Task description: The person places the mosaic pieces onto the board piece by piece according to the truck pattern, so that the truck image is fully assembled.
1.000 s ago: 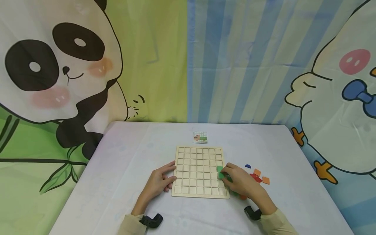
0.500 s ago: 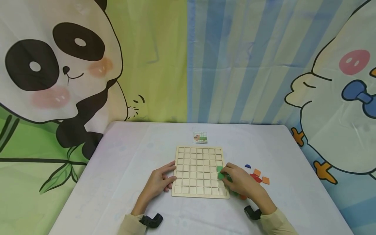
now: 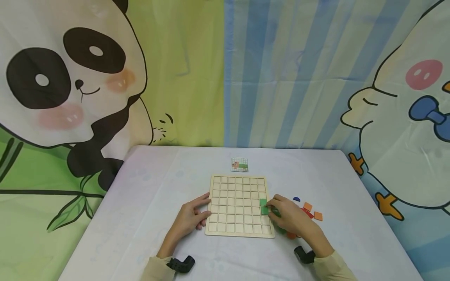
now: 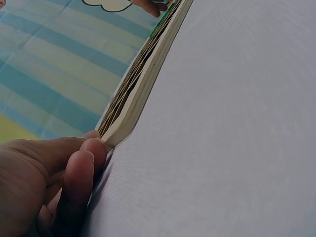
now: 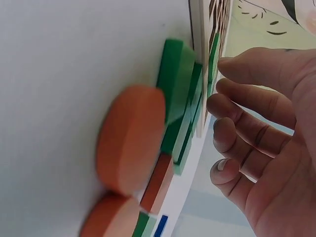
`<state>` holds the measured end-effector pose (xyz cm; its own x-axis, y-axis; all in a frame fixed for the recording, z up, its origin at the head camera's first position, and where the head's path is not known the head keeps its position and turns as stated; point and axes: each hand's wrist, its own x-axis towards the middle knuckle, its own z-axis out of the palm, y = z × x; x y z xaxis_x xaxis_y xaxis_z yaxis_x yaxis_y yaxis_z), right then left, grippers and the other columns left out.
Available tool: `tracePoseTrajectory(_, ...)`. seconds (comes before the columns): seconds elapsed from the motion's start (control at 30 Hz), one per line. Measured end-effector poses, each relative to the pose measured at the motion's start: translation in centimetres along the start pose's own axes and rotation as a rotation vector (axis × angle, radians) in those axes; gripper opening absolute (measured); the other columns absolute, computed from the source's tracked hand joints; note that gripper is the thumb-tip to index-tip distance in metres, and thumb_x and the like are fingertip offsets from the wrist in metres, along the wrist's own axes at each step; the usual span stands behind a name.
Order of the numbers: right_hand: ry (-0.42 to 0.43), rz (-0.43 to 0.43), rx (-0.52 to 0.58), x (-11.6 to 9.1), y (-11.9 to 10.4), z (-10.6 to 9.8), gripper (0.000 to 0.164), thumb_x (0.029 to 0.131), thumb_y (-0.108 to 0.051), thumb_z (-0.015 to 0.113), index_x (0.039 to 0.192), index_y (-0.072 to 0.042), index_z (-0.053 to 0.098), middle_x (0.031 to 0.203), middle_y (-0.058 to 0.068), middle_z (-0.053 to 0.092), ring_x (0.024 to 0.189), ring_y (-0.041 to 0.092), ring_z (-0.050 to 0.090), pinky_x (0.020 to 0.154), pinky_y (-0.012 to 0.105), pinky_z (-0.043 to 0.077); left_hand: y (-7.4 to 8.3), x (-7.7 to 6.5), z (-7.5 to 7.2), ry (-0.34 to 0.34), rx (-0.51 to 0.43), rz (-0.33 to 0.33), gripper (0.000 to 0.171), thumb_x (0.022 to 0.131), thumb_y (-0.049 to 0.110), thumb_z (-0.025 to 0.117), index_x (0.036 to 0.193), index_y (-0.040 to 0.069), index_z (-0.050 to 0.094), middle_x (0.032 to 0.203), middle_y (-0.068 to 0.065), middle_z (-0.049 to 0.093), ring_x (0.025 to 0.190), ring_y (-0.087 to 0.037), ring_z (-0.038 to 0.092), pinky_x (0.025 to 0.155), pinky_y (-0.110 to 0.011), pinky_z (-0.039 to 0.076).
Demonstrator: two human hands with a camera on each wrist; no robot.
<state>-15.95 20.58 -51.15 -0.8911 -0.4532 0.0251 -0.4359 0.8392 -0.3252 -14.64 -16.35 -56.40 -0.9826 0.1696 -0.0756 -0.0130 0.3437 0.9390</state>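
Observation:
A pale wooden grid board [image 3: 235,195] lies on the white table. In its right-hand column two green square tiles [image 3: 263,207] sit one below the other. My left hand [image 3: 190,214] rests its thumb and fingertips against the board's left edge; the left wrist view shows fingertips [image 4: 86,160] at a board corner. Over the right edge is my right hand [image 3: 288,214], fingers loosely bent beside the green tiles. Nothing shows between those fingers in the right wrist view. Loose green pieces [image 5: 175,79] lie beside the board, partly under that hand in the head view.
Right of the board lie orange squares [image 3: 318,216], a red piece [image 3: 309,214] and a blue half-round piece [image 3: 297,199]. Orange rounded pieces [image 5: 131,140] lie close by the right wrist camera. Behind the board is a small picture card [image 3: 239,164].
My right hand has drawn slightly right, off the green tiles, so more of them shows. The left hand and board keep their places.

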Motion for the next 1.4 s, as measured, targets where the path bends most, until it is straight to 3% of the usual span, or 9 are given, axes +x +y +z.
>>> tracePoseTrajectory(0.2,0.017,0.027,0.016,-0.4,1.0,-0.5,0.026,0.095,-0.018,0.081,0.119,-0.011,0.076,0.110,-0.003,0.070,0.094,0.008,0.066,0.079,0.027,0.060,0.0,0.0,0.1,0.002,-0.003,-0.005,0.055,0.093,0.005,0.079,0.146,0.010,0.064,0.162,0.005,0.053,0.051,-0.013,0.062,0.045,-0.032,0.057)
tracePoseTrajectory(0.7,0.026,0.076,0.014,-1.0,3.4,-1.1,0.028,0.093,-0.017,0.080,0.119,-0.008,0.076,0.108,-0.001,0.069,0.086,0.010,0.057,0.074,0.028,0.053,0.0,0.0,0.0,-0.005,-0.009,-0.002,0.054,0.094,0.005,0.079,0.146,0.009,0.064,0.164,0.005,0.052,0.051,-0.014,0.062,0.045,-0.032,0.057)
tracePoseTrajectory(1.1,0.017,0.103,0.013,-0.9,4.0,-1.1,0.025,0.092,-0.014,0.081,0.116,-0.008,0.076,0.107,0.001,0.069,0.091,0.013,0.062,0.081,0.036,0.060,0.0,0.1,0.1,-0.001,-0.008,-0.008,0.054,0.093,0.004,0.079,0.146,0.010,0.065,0.163,0.005,0.053,0.053,-0.014,0.064,0.045,-0.032,0.058)
tracePoseTrajectory(1.4,-0.002,0.122,0.015,-0.8,4.2,-0.9,0.025,0.092,-0.012,0.081,0.116,-0.009,0.077,0.107,0.002,0.069,0.088,0.011,0.059,0.078,0.033,0.058,0.0,0.0,0.0,-0.011,-0.015,-0.006,0.054,0.095,0.007,0.078,0.147,0.010,0.064,0.162,0.004,0.054,0.051,-0.014,0.063,0.045,-0.031,0.057)
